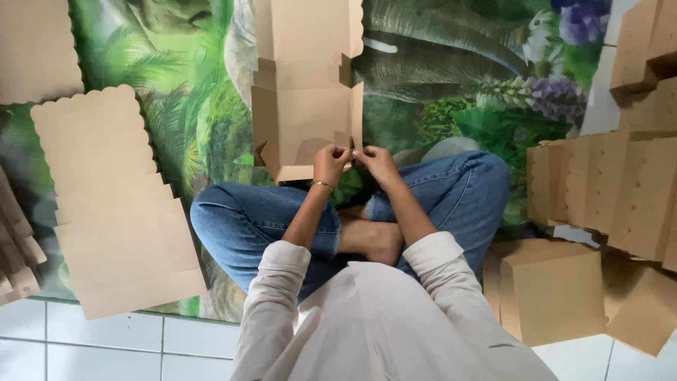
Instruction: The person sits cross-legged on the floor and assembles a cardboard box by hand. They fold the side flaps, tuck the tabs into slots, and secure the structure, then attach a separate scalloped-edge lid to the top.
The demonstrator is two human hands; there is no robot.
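Both hands, left hand (330, 164) and right hand (376, 162), pinch the near edge of an unfolded, empty cardboard box (307, 106).

flat cardboard sheets (106, 204) crowd left, folded boxes (606, 190) block right, mat (437, 92) open ahead-right

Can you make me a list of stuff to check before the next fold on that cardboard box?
1. Both hands on the box: ok. Left hand and right hand pinch its near edge.
2. Box lies flat on the mat: ok.
3. Corner flap tucked in: cannot tell, fingers hide it.
4. More flat sheets ready nearby: ok.
5. Finished boxes kept apart: ok.
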